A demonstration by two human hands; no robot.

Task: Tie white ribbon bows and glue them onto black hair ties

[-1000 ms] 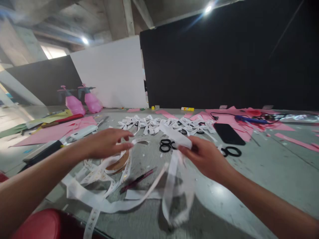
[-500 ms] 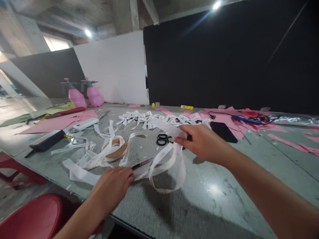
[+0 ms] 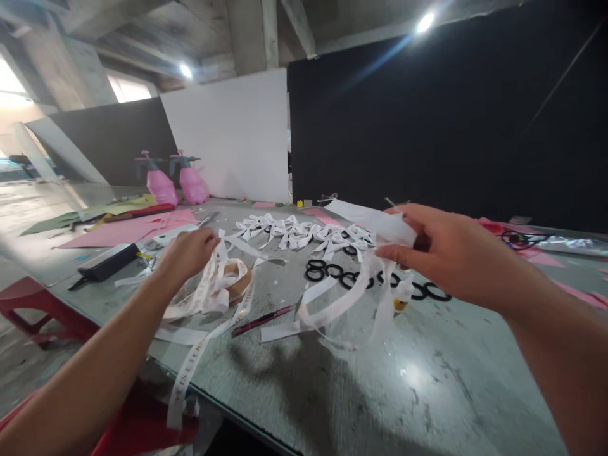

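Note:
My left hand (image 3: 190, 250) is closed over the loose heap of printed ribbon, its fingertips pinching a white printed ribbon (image 3: 213, 269). One strip of it runs down over the table's near edge. Beside that hand lies a brown cardboard ribbon spool (image 3: 241, 278). My right hand (image 3: 439, 247) holds a bunch of plain white ribbon (image 3: 351, 297) between thumb and fingers, its loops hanging to the table. Behind the loops lie several black rings (image 3: 316, 270) and a small bottle with a yellow label (image 3: 401, 297). A dark red, thin pen-like tool (image 3: 263, 320) rests between my hands.
White ribbon bows (image 3: 294, 231) lie in a row further back. Two pink spray bottles (image 3: 161, 187) stand at the back left, near pink sheets (image 3: 128, 231). A black box-shaped thing (image 3: 107, 263) lies left. Red stools (image 3: 42, 310) stand beside the table; a black panel (image 3: 427, 133) rises behind.
My left hand has moved from near the pen-like tool up and left to the printed ribbon. My right hand has shifted right with the white ribbon, exposing more black rings.

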